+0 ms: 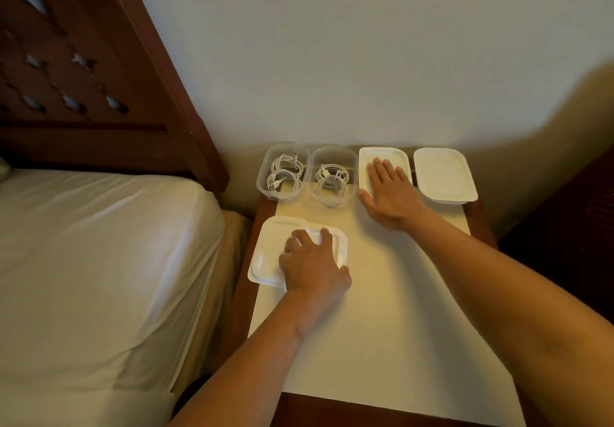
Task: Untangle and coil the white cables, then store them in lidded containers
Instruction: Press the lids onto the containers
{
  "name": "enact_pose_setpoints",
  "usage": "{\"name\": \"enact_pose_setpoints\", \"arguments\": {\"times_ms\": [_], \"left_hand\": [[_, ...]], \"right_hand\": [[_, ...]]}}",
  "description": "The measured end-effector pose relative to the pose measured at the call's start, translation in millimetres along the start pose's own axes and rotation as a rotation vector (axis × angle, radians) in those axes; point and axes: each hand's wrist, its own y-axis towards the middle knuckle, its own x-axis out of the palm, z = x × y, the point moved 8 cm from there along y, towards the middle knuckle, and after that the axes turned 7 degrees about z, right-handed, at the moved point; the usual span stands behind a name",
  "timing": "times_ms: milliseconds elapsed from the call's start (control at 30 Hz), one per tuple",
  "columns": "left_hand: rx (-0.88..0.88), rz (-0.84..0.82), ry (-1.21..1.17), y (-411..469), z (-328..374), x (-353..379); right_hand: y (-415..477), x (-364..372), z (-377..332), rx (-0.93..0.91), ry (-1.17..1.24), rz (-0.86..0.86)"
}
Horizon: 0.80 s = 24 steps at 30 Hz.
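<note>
Counter (382, 293) by the bed (99, 244): our left hand (312, 264) grips loose lids (267, 250), right hand (388, 191) flat on a lidded container (368, 159), coiled cables (285, 174) in two open tubs (261, 179).

place: bedroom in a home | signs: bed (99, 260) with pale sheet, carved wooden headboard (83, 78), small wooden nightstand (483, 224) beside it against a plain wall (332, 44)

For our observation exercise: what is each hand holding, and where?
Left hand grips the upper white plastic lid at its right side. Right hand lies flat on a lidded white container, holding nothing.
</note>
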Motion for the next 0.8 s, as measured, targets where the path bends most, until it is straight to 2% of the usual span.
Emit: {"name": "enact_pose_setpoints", "arguments": {"times_ms": [167,300,400,500,667,733,800], "left_hand": [[-0.005,-0.014,-0.026,3.5,0.9,-1.2],[-0.012,-0.029,-0.103,6.4,-2.6,-11.0],[-0.086,-0.042,-0.307,8.5,-18.9,-19.8],[-0.197,-0.034,-0.725,5.4,-42.8,-27.5],[-0.497,-0.203,-1.856,-22.0,-65.2,-22.1],[-0.481,-0.342,-2.108,-27.6,-59.9,-22.3],[-0.44,-0.458,-2.201,-30.1,-51.7,-25.8]], "right_hand": [[7.4,-6.2,-0.7,-0.033,0.006,0.017],[-18.2,-38.4,-46.6,-0.23,0.013,0.31],[-34.8,-30.6,-76.5,-0.338,-0.078,0.346],[-38.3,-18.8,-81.6,-0.307,-0.006,0.315],[-61.6,-21.9,-85.7,-0.272,0.076,0.308],[-81.7,-23.3,-89.6,-0.274,0.081,0.307],[-105.3,-25.5,-91.5,-0.259,0.063,0.293]]}}
